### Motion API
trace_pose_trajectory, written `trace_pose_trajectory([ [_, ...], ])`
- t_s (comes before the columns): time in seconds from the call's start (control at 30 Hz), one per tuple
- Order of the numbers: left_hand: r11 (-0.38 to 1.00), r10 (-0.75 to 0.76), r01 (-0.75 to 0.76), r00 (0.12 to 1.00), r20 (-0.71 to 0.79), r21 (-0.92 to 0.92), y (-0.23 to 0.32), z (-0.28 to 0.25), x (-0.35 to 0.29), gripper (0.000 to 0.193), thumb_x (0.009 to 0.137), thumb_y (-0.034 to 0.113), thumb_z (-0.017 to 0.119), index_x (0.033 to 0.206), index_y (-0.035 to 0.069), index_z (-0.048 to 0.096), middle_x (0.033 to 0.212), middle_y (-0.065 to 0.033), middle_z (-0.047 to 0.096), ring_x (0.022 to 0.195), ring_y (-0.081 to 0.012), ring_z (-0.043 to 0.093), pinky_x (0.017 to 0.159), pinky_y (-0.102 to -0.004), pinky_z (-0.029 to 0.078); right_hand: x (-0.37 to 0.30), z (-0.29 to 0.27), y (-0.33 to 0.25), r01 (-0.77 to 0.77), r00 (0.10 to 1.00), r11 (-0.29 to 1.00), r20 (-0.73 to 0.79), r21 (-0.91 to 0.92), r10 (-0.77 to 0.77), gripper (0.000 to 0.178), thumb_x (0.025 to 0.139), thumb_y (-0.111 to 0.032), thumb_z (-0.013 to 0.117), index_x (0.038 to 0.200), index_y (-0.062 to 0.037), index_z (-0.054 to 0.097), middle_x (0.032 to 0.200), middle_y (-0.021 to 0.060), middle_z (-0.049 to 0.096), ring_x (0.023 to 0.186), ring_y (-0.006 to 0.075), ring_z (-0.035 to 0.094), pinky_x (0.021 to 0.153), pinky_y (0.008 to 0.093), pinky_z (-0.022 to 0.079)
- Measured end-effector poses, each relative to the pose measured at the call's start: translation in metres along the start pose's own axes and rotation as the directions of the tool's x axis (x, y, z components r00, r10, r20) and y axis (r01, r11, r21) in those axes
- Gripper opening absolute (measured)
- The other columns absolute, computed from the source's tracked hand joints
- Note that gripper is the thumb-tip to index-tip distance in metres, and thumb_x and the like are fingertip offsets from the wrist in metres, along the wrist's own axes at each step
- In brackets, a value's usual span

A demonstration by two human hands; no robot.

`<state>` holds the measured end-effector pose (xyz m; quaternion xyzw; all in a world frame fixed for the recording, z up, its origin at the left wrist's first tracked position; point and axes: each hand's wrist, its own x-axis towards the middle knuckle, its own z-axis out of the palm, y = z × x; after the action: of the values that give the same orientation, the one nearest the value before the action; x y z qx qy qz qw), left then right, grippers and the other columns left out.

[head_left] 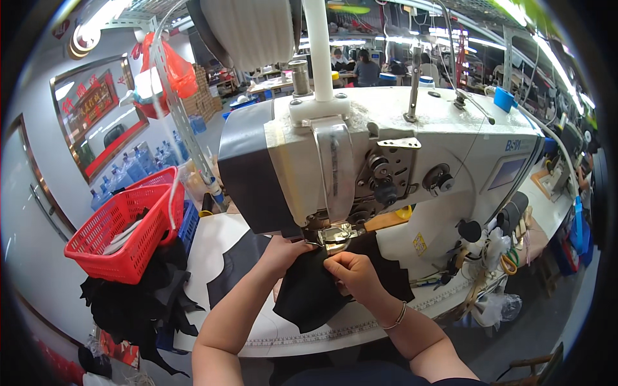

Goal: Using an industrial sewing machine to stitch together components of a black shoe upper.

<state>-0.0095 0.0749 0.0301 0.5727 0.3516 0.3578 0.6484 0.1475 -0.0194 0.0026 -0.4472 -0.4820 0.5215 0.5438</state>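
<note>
A black fabric piece (308, 289) lies under the needle area of a white sewing machine (386, 122) and hangs toward me over the table. Close to the metal presser foot (336, 235), my right hand (354, 273) pinches the fabric's right edge between thumb and fingers. On the other side, my left hand (286, 252) rests at the fabric's upper left edge, its fingertips partly hidden beside the machine head, so its grip cannot be made out. More dark fabric (389, 270) spreads to the right of the foot, and a dark cut piece (239, 264) lies left of my left forearm.
A red plastic basket (132, 235) stands at the left above a heap of black scraps (132, 309). A measuring tape strip (347, 331) runs along the table's front edge. Scissors with green and orange handles (509, 260) hang at the right. A large thread cone (251, 32) looms overhead.
</note>
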Motion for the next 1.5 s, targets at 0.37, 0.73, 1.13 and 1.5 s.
trace_pose_trajectory([
  [0.37, 0.995, 0.088, -0.089, 0.996, -0.033, -0.039, -0.013, -0.003, 0.006, 0.023, 0.071, -0.002, 0.062, 0.093, -0.004, 0.059, 0.087, -0.0075, 0.062, 0.076, -0.0145, 0.058, 0.070, -0.0271, 0.047, -0.004, 0.001, 0.002, 0.060, 0.995, 0.992, -0.067, -0.111, -0.067, 0.013, 0.083, -0.014, 0.061, 0.079, -0.0018, 0.062, 0.059, -0.0040, 0.052, 0.049, 0.0013, 0.044, 0.042, 0.0155, 0.033],
  [0.73, 0.804, 0.110, -0.232, 0.963, -0.246, -0.548, -0.101, -0.004, -0.058, 0.058, 0.080, 0.019, 0.063, 0.129, 0.003, 0.037, 0.117, -0.0106, 0.051, 0.113, -0.0201, 0.046, 0.098, -0.0333, 0.034, -0.044, -0.038, 0.022, 0.150, 0.985, 0.855, 0.154, -0.497, -0.083, 0.018, 0.077, -0.018, 0.068, 0.083, -0.0008, 0.065, 0.060, 0.0040, 0.061, 0.052, 0.0028, 0.049, 0.048, 0.0200, 0.040],
  [1.13, 0.968, -0.106, 0.072, 0.986, -0.130, -0.242, -0.114, 0.049, -0.121, 0.038, 0.074, 0.004, 0.065, 0.108, -0.006, 0.053, 0.103, -0.0138, 0.059, 0.095, -0.0208, 0.057, 0.086, -0.0315, 0.044, -0.094, -0.069, 0.033, 0.083, 0.995, 0.870, 0.092, -0.487, -0.043, 0.021, 0.072, -0.015, 0.072, 0.085, -0.0007, 0.064, 0.070, 0.0078, 0.064, 0.062, 0.0078, 0.056, 0.058, 0.0224, 0.044],
  [1.5, 0.950, -0.104, 0.056, 0.984, -0.143, -0.307, -0.118, 0.052, -0.118, 0.039, 0.074, 0.002, 0.065, 0.110, -0.007, 0.051, 0.104, -0.0144, 0.059, 0.096, -0.0229, 0.057, 0.088, -0.0326, 0.044, -0.101, -0.067, 0.049, 0.006, 0.995, 0.963, -0.097, -0.270, -0.034, 0.014, 0.075, -0.011, 0.071, 0.079, 0.0003, 0.063, 0.065, -0.0002, 0.061, 0.060, 0.0025, 0.052, 0.055, 0.0189, 0.043],
])
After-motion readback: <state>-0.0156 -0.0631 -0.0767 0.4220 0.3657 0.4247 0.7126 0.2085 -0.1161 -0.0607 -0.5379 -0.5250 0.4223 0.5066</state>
